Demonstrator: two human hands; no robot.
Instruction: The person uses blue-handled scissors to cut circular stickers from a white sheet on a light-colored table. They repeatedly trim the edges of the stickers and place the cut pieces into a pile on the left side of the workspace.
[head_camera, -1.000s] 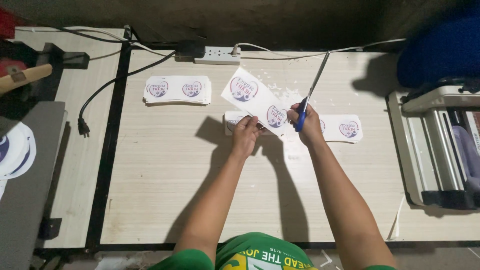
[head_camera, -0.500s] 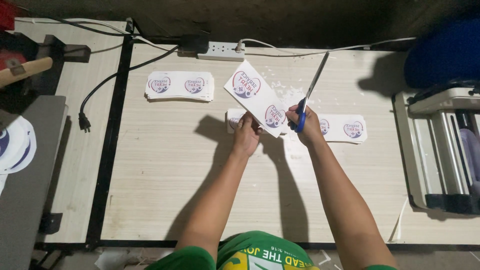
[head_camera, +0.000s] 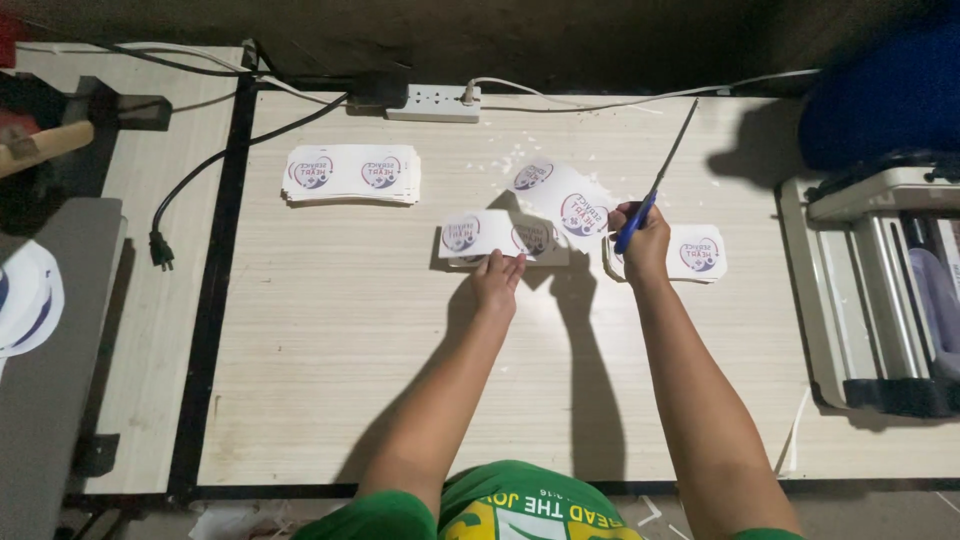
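The left hand (head_camera: 497, 275) presses its fingertips flat on a white rectangular sticker sheet with round printed logos (head_camera: 490, 236), lying on a small pile mid-surface. The right hand (head_camera: 642, 238) grips blue-handled scissors (head_camera: 655, 180), blades pointing away, with a second printed sheet (head_camera: 562, 195) pinched against them, lifted and tilted. Likely risks: the loose sheet could slip or crease in that shared grip, and the blades pass near the white power strip's cable (head_camera: 600, 102). Another stack (head_camera: 352, 172) lies well apart on the pale wooden surface (head_camera: 330, 340).
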